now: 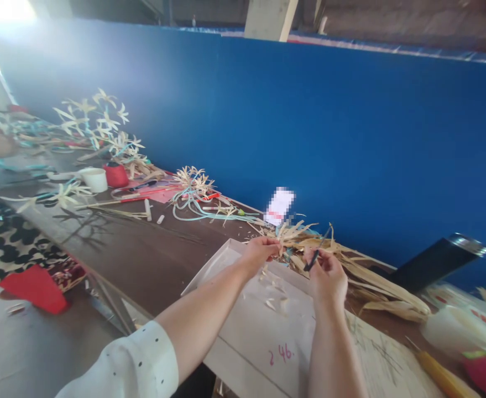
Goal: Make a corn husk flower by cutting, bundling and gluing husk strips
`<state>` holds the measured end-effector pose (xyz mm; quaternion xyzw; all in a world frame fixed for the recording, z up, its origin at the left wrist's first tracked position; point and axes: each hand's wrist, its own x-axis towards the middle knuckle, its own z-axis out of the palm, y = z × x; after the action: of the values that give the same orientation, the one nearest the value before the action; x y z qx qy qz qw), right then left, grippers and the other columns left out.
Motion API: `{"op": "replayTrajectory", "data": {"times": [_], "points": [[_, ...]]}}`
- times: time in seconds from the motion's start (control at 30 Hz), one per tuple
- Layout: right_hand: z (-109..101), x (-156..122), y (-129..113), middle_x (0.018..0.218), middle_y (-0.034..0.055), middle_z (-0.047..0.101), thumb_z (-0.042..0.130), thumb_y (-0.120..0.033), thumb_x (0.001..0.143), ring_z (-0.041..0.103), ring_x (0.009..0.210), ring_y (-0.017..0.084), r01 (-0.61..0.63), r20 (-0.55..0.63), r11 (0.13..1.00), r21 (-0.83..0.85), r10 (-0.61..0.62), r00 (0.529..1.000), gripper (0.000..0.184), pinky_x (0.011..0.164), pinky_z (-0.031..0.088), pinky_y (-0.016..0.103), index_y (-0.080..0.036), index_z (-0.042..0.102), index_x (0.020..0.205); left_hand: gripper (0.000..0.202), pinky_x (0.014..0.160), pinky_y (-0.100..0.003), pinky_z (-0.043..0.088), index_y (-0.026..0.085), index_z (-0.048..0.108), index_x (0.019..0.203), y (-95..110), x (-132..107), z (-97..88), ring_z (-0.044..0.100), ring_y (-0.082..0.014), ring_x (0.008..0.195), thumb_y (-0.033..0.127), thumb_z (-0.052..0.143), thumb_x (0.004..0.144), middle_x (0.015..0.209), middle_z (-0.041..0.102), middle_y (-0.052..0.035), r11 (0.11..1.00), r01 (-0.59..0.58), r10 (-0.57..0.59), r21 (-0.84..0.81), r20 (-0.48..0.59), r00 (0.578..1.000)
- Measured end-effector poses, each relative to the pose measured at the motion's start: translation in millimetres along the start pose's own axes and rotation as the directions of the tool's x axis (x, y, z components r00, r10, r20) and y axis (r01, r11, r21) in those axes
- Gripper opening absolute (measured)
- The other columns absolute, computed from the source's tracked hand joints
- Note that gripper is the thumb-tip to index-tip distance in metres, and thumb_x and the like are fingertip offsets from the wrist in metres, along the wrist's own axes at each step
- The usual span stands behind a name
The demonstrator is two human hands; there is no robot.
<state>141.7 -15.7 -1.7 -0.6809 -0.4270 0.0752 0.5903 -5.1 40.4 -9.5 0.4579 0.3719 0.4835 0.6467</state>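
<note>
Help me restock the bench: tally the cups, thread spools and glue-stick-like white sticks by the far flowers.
White cup: 1
Red spool: 1
White sticks: 2, one long, one a short stub
Total: 4

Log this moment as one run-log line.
left hand: pinching dried husk strips | right hand: holding dark thin tool | below: pale board with trimmings

Dry, papery straw strips [367, 276] look matt and fibrous. The bench [143, 260] is dark, faintly glossy wood; the pale board [263, 331] is smooth, matt. The red spool [115, 174] looks like thread.
</note>
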Motion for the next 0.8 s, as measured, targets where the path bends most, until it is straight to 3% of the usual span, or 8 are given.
{"op": "replayTrajectory", "data": {"times": [0.27,0.4,0.53,0.8], "points": [[0.3,-3.2,-5.4,0.073,0.0062,0.068,0.064,-0.052,0.063,0.060,0.066,0.020,-0.027,0.159,0.998,-0.059,0.036,0.987,0.045,0.060,0.041,0.027,-0.016,0.067,0.090,0.022,0.053,-0.019,0.039,0.013,0.061,0.075,5.3,2.4,-2.2,0.053,-0.0074,0.057,0.024,0.070,0.058,0.067,0.061,-0.0017,0.997,-0.032,0.027,-0.068,-0.080,0.996],[0.2,-4.3,-5.5,0.066,0.0039,0.066,0.064,-0.049,0.063,0.059,0.060,0.020,-0.024,0.283,0.981,-0.191,0.079,0.956,0.041,0.055,0.039,0.027,-0.017,0.066,0.090,0.020,0.051,-0.018,0.037,0.013,0.061,0.073,5.4,4.6,-3.8,0.052,-0.0076,0.058,0.025,0.070,0.059,0.066,0.061,-0.0015,0.992,-0.050,0.038,-0.112,-0.106,0.994],[2.5,-6.0,-5.1,0.065,0.0025,0.066,0.061,-0.043,0.065,0.057,0.056,0.018,-0.028,0.395,0.976,-0.216,0.114,0.912,0.038,0.051,0.038,0.026,-0.018,0.065,0.093,0.024,0.051,-0.017,0.036,0.014,0.061,0.074,3.8,7.7,-6.9,0.050,-0.0063,0.058,0.029,0.071,0.058,0.066,0.058,0.0002,0.981,-0.093,0.072,-0.171,-0.122,0.990],[6.4,-5.9,5.3,0.067,0.0045,0.067,0.059,-0.042,0.064,0.059,0.058,0.018,0.060,0.477,0.978,-0.200,0.044,0.878,0.037,0.052,0.040,0.026,-0.017,0.068,0.090,0.026,0.048,-0.017,0.033,0.014,0.061,0.075,7.1,8.3,-8.4,0.044,-0.0046,0.052,0.032,0.070,0.059,0.060,0.053,0.0029,0.974,-0.150,0.119,-0.170,-0.181,0.976]]}}
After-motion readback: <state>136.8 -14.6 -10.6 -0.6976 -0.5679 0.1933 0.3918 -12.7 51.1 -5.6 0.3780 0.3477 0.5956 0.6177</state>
